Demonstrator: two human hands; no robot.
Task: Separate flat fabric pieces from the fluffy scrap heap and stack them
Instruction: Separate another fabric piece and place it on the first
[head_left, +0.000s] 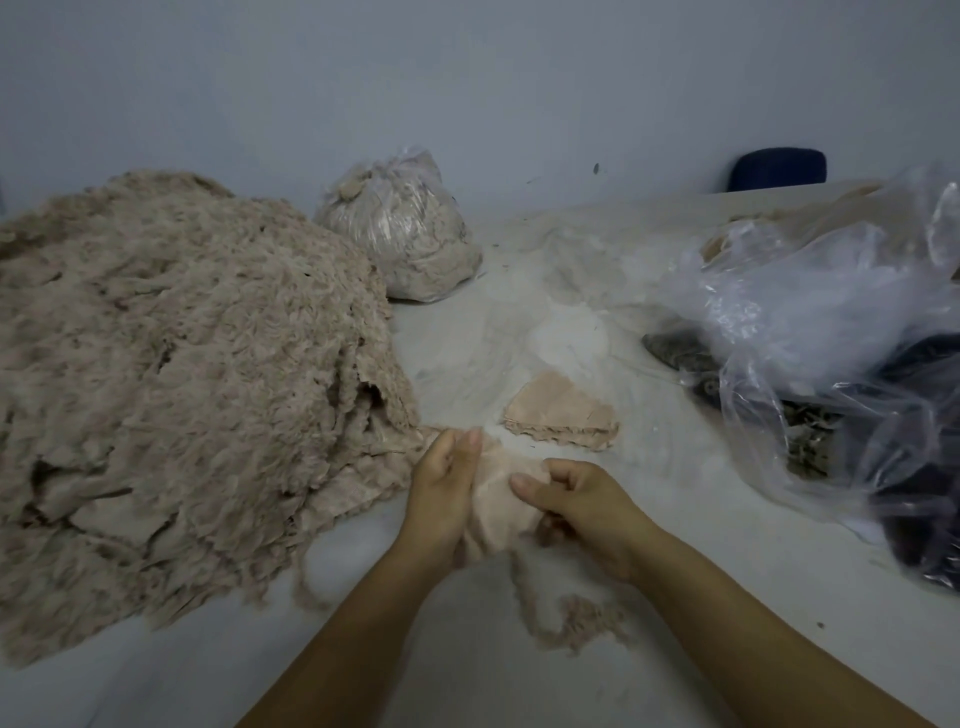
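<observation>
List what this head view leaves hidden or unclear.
- Pale pink fabric piece: shape hidden by left hand and right hand.
- Dark contents of the crumpled clear plastic bags: blurred by film, cut off at the right edge.
- Small flat pink fabric stack: piece count too small to tell.

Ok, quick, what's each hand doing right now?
Left hand: closed on the pink fabric piece.
Right hand: closed on the same piece, thumb on top.

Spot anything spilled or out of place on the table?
Yes: loose fluff lies strewn on the table below the hands, apart from the heap. The stack looks tidy.
</observation>
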